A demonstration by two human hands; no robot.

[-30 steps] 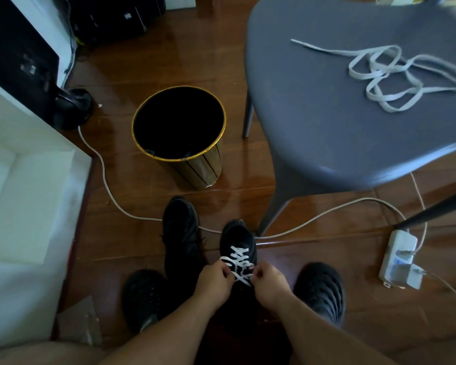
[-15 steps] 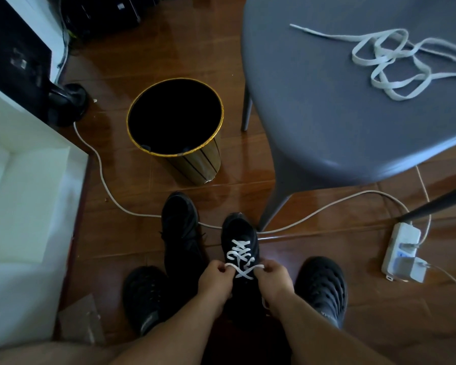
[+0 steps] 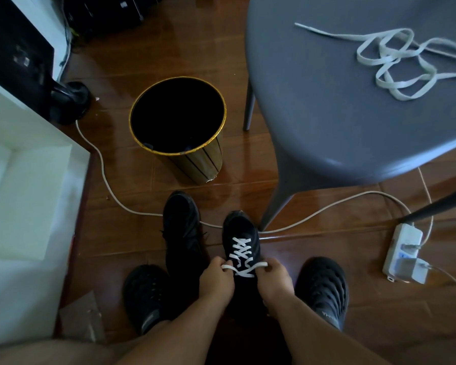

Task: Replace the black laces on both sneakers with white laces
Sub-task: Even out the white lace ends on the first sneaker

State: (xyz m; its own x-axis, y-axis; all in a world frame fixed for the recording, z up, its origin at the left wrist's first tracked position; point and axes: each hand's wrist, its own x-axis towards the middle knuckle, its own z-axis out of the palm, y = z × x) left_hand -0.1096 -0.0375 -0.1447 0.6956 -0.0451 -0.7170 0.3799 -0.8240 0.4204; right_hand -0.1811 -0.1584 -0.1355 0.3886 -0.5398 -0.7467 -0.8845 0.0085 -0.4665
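1. White flat lace point(image 3: 244, 255) is crossing up the tongue of the right-hand sneaker point(image 3: 241, 241), which is standing on the wooden floor point(image 3: 327, 299) directly ahead of both sets of fingers. The lace looks soft, light and limp, so it is probably going to fold and twist unless kept taut.

2. The left hand point(image 3: 216, 281) is pinching one free end of that lace, its fingers curled tight, with a short tip poking out just beyond them toward the left.

3. The right hand point(image 3: 273, 279) is gripping the other end, fingers curled round it, and the strand is running straight from them to the topmost crossing between the two hands.

4. Judging by the woven flat weave, it is likely offering decent grip; the best hold seems to be close to the eyelets, where pulling is snugging the crossings evenly.

5. The second sneaker point(image 3: 181, 233) is sitting just beyond the left fingers, touching or nearly touching the laced one. It is looking all dark; whether black laces are in it is too dim to tell for certain.

6. A spare white lace point(image 3: 395, 63) is lying in loose loops on the grey chair point(image 3: 327, 101), well beyond the right fingers and up off the floor. Picking it up by one hard tip seems wisest, since the loops are likely tangling otherwise.
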